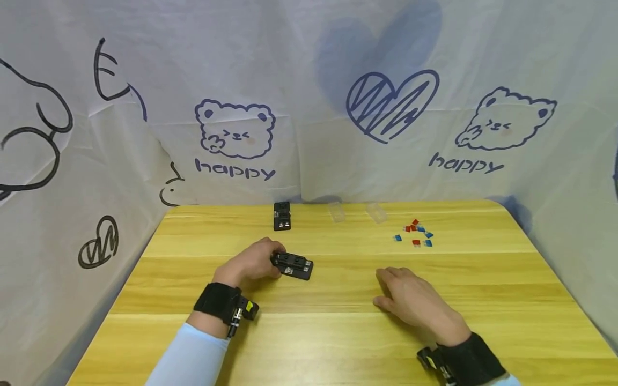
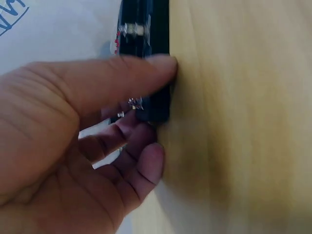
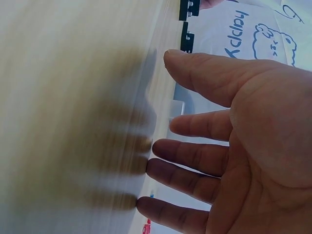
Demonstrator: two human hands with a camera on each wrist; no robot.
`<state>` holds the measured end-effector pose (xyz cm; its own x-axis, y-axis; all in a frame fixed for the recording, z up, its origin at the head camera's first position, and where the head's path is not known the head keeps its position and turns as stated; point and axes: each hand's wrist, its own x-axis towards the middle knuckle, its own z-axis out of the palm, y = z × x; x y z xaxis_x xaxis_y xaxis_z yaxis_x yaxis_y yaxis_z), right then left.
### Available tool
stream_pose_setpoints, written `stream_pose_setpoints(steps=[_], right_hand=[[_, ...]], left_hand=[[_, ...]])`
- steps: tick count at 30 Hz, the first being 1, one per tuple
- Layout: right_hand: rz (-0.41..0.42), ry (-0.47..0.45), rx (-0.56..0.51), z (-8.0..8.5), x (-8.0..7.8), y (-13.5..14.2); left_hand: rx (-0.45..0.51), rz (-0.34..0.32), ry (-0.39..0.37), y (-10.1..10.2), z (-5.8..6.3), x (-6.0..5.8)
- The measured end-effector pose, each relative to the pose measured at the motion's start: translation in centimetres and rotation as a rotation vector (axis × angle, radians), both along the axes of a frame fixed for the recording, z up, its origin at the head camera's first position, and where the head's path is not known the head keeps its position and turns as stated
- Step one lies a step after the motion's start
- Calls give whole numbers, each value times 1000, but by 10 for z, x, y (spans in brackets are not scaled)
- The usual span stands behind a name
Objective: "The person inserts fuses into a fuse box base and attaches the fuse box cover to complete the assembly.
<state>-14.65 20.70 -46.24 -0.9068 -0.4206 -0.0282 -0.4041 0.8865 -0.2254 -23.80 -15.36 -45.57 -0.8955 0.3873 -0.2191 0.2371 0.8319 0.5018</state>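
My left hand (image 1: pixel 256 261) grips the left end of a black fuse block (image 1: pixel 293 266) with metal screw terminals. In the left wrist view the thumb (image 2: pixel 131 75) lies across the block's side, with the fingers curled behind it. The block's lower edge is close to the table top. To the right, my right hand (image 1: pixel 417 299) rests with relaxed fingers at the table surface, holding nothing. In the right wrist view its fingers (image 3: pixel 190 156) are spread and fairly straight, their tips right at the wood.
Behind the left hand lies a second black fuse block (image 1: pixel 282 216). Two clear plastic covers (image 1: pixel 337 212) sit at the table's back edge. Several red and blue blade fuses (image 1: pixel 421 229) are scattered at back right. White cloth (image 1: pixel 309 107) hangs around the table (image 1: pixel 338 332).
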Motion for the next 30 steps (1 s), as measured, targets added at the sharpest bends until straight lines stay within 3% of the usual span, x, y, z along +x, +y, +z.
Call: stream_pose_setpoints(steps=[8,17,30], right_hand=[[1,1,-7,0,0,0],[-11,-10,0,0,0,1],[-5,5,-9,-4,-2,0]], left_hand=[[57,-72,30,6,-5,12],[62,-121,99,33,-14,30],[74,-47,178,74,-22,45]])
